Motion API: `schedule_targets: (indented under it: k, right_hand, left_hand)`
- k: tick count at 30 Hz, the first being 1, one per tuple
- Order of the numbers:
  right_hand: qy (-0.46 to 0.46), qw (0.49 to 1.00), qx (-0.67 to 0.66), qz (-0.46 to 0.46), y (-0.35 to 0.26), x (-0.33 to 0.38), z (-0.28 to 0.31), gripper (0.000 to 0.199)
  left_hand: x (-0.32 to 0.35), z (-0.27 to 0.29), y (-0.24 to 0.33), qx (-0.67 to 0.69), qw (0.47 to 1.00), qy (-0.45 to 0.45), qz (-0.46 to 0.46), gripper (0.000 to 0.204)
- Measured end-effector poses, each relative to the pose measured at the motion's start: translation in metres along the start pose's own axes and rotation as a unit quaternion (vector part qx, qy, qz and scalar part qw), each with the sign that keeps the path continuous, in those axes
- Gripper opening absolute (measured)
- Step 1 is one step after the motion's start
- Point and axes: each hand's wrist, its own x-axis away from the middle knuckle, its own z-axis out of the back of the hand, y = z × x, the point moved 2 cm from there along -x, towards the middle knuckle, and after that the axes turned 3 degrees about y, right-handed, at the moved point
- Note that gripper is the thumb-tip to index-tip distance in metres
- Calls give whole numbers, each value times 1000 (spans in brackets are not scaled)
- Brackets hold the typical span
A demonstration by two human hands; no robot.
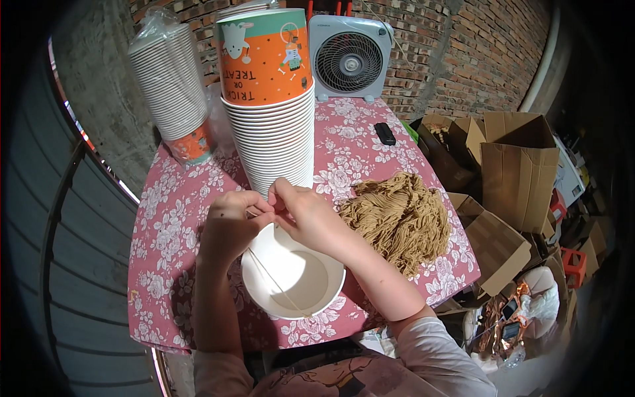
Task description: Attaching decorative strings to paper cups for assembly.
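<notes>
A white paper bucket [291, 281] stands on the table in front of me, its open mouth facing up. At its far rim my left hand [231, 221] and my right hand [301, 208] meet, both with fingers pinched together. A thin tan cord [270, 271] runs from the pinched fingers across the bucket's mouth to the near rim. Part of the cord shows between my left fingers; the exact grip of my right fingertips is partly hidden. To the right of my right forearm lies a loose heap of tan cords [400, 221].
Behind my hands rises a tall stack of nested orange-and-green paper buckets [268, 132]. Another stack in clear plastic [169, 86] leans at the far left. A grey box fan [350, 59] and a small black object [384, 133] are on the flowered tablecloth [337, 142]. Cardboard boxes [519, 172] crowd the right side.
</notes>
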Motion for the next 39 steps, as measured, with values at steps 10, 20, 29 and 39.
schedule_targets:
  k: [10,20,29,39]
  right_hand:
    - [-12,1000,-5,3,-3,0,0,32]
    - [-22,1000,7,-10,-2,1,3,33]
    - [-8,999,-8,-52,0,1,4,20]
    - [19,998,-54,-29,-1,2,4,17]
  left_hand:
    - [-3,-1,-13,65,997,-12,46,10]
    - [-10,-2,-14,141,978,-63,136,14]
    - [-12,-7,-31,188,966,-93,154,23]
    - [-8,-6,-27,135,974,-118,140,22]
